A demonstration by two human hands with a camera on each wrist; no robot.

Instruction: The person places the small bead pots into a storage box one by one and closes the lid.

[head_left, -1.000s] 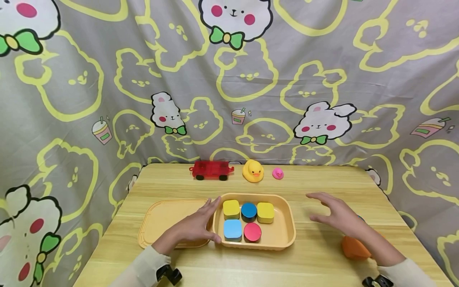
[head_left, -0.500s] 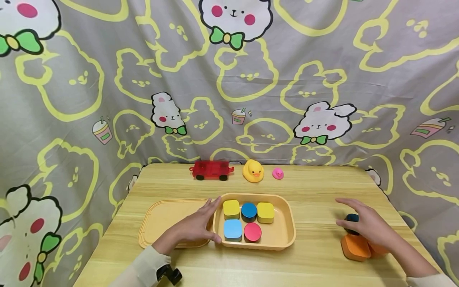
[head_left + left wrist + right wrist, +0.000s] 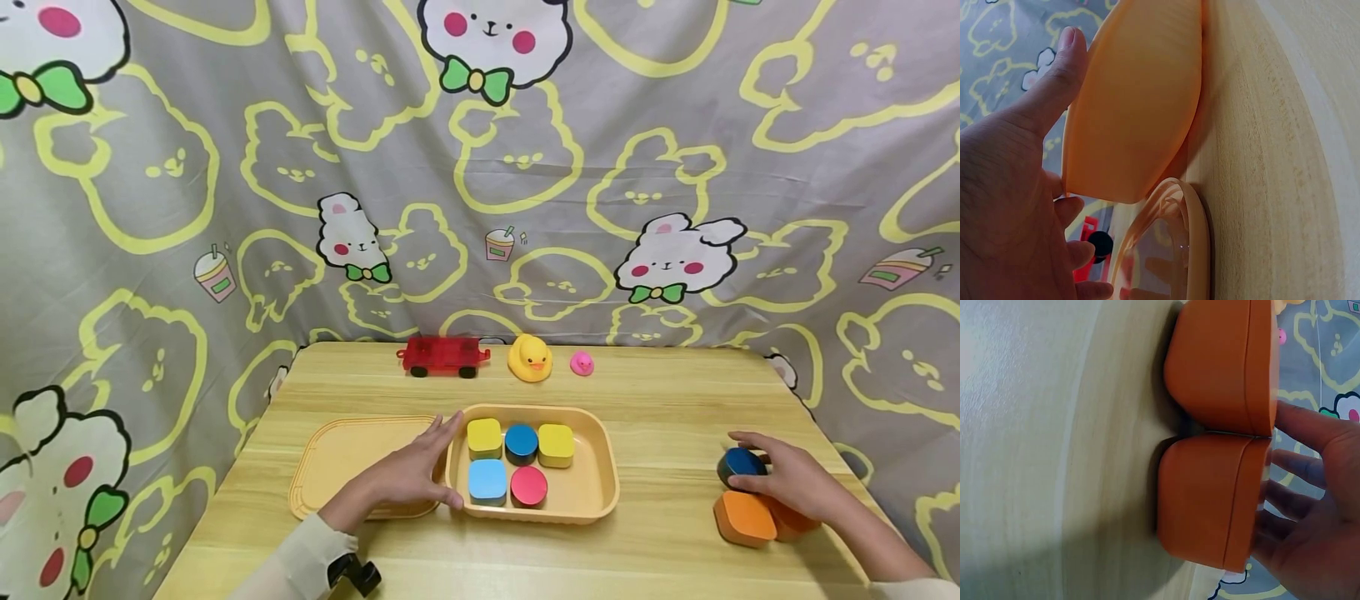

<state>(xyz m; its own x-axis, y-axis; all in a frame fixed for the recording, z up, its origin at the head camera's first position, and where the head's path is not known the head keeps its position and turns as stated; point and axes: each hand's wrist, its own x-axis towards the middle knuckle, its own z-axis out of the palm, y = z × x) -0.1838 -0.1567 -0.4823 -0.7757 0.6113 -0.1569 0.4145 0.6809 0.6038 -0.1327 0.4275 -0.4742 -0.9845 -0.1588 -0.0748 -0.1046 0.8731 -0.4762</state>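
Observation:
My left hand (image 3: 401, 475) rests at the left end of a pale orange plastic box (image 3: 596, 471), thumb and fingers spread along its rim. In the left wrist view the box's side wall (image 3: 1135, 100) stands beside the thumb. Inside sit two yellow square blocks, a dark blue round block (image 3: 521, 442), a light blue square block (image 3: 487, 479) and a red round block (image 3: 528, 486). At the right, my right hand (image 3: 798, 479) has thumb and fingers around another dark blue round block (image 3: 738, 467). Two orange blocks (image 3: 745, 518) stand in front, hiding that grip in the right wrist view.
A matching flat lid (image 3: 352, 458) lies left of the box, partly under the left forearm. Along the table's back edge are a red toy wagon (image 3: 442, 357), a yellow duck (image 3: 530, 358) and a small pink duck (image 3: 582, 362). A patterned curtain (image 3: 555, 192) hangs behind.
My right hand has moved right, from open space beside the box to the dark blue round block, its fingers coming round it. My left hand and the box stay in place.

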